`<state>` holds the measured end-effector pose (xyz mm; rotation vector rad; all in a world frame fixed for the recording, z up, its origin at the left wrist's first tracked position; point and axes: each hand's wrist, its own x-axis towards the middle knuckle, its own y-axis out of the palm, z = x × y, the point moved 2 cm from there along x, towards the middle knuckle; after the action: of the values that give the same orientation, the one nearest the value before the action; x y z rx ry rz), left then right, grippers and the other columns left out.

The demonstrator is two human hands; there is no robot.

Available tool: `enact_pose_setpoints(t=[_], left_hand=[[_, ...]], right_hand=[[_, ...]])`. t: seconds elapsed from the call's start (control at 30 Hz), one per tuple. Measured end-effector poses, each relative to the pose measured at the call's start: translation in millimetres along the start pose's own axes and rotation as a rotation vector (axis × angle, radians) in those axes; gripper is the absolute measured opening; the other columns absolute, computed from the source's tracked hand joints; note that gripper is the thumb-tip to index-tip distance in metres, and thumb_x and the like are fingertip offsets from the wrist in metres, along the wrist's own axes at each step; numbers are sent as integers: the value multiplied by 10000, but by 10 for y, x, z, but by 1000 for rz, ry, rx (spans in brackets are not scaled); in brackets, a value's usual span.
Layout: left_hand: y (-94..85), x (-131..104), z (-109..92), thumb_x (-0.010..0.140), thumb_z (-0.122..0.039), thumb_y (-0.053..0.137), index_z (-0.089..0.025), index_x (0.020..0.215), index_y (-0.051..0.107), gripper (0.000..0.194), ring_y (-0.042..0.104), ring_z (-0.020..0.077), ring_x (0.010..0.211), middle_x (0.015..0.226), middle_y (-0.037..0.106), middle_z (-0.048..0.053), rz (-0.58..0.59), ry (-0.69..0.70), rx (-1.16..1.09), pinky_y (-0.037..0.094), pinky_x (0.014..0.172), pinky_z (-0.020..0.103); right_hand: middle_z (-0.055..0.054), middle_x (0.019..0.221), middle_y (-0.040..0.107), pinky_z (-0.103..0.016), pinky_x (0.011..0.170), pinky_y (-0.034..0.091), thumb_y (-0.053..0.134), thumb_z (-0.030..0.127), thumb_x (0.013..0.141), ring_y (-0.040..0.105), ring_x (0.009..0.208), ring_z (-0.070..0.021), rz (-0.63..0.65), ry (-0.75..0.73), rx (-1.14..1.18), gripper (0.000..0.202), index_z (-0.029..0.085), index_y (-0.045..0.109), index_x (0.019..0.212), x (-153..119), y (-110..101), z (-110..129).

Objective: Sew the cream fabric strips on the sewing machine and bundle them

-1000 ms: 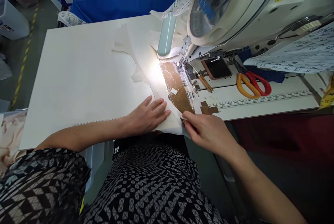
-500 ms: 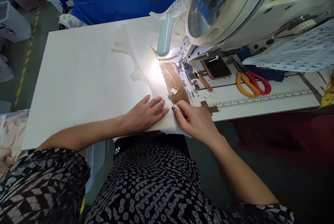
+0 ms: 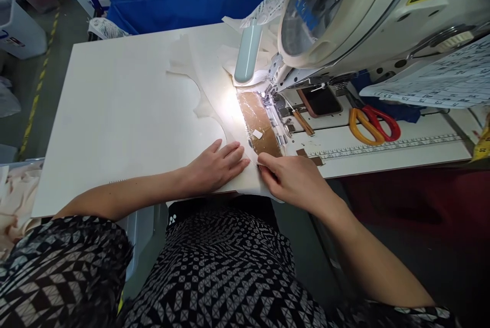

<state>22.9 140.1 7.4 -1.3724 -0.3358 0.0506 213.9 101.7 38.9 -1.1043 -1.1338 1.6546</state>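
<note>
A thin off-white fabric piece (image 3: 210, 80) with a scalloped left edge stretches from the back of the white table to its front edge. My left hand (image 3: 219, 166) lies flat on the fabric near the front, fingers stretched toward the right. Just right of it, my right hand (image 3: 285, 175) pinches the fabric's right edge between thumb and forefinger; the other fingers are curled under. Beyond the hands, the sewing machine's needle area (image 3: 265, 96) is lit brightly, with brown tape (image 3: 257, 116) on the plate in front of it.
On the machine's right side lie a phone (image 3: 320, 100), a wooden-handled tool (image 3: 303, 121) and scissors (image 3: 373, 123) with orange and red handles. A measuring tape (image 3: 390, 147) runs along the table. A pale green lamp-like part (image 3: 248, 52) stands over the fabric. Blue cloth (image 3: 161, 5) hangs behind.
My right hand has shifted slightly toward me and now pinches the fabric's edge lower down; the small rolled bit at its fingertips no longer shows. My left hand stays flat. The view has shifted slightly.
</note>
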Motion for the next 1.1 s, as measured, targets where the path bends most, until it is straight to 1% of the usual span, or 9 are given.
enact_pose_setpoints(t=[0.07,0.17,0.27,0.33,0.43,0.57,0.8,0.97,1.1], left_hand=[[-18,-2,33,1000,-217,451,-116,1319,545,347,527,304,1248,1335,581,170,18,2,-1,438,979,455],[-39,-8,119,1005,-158,419,-101,1298,553,327,520,300,1259,1313,595,170,47,-21,12,433,1001,473],[-42,-6,182,1017,-121,377,-74,1288,550,325,477,282,1311,1361,567,167,52,-52,19,400,1066,479],[-44,9,176,1018,-113,368,-62,1271,555,319,468,262,1320,1369,565,155,26,-55,5,377,1105,462],[-61,39,104,996,-128,399,-59,1231,577,303,492,253,1282,1307,603,140,-1,-32,-49,371,1119,438],[-75,61,17,949,-149,437,-59,1224,585,325,531,265,1201,1238,626,146,3,-15,-89,403,1076,444],[-28,44,2,948,-183,454,-59,1261,582,360,542,279,1168,1245,625,149,-28,-1,-43,408,1041,458],[-16,31,-6,956,-187,443,-63,1271,580,365,534,282,1190,1267,624,144,-43,0,-26,404,1040,452],[-5,28,-12,956,-197,467,-65,1281,572,367,523,287,1214,1293,606,158,-14,-2,-28,401,1038,447]], right_hand=[[-7,556,547,-286,529,218,395,302,882,485,507,-163,-27,21,123,199,236,403,695,-57,-17,-72],[23,528,491,-274,537,268,395,342,902,484,499,-157,-147,99,273,216,243,397,711,-139,6,-151],[31,522,490,-276,530,268,394,348,912,474,475,-155,-239,123,309,199,245,427,745,-174,73,-138],[25,519,498,-280,526,258,388,341,915,472,472,-160,-258,121,287,193,242,447,760,-156,111,-102],[6,527,521,-284,529,241,373,336,921,487,498,-171,-228,114,224,210,235,457,757,-85,138,-50],[-32,599,600,-289,537,221,354,330,935,528,551,-187,-156,101,136,226,220,486,789,21,142,-7],[-66,636,650,-302,533,178,359,308,933,522,538,-193,-127,63,18,226,213,519,806,117,119,38],[-67,643,657,-302,525,163,380,260,908,521,539,-186,-86,-6,-56,188,217,534,809,93,79,64],[-44,581,602,-304,519,154,401,227,882,481,503,-172,-60,-52,-84,167,225,498,745,-31,41,0]])
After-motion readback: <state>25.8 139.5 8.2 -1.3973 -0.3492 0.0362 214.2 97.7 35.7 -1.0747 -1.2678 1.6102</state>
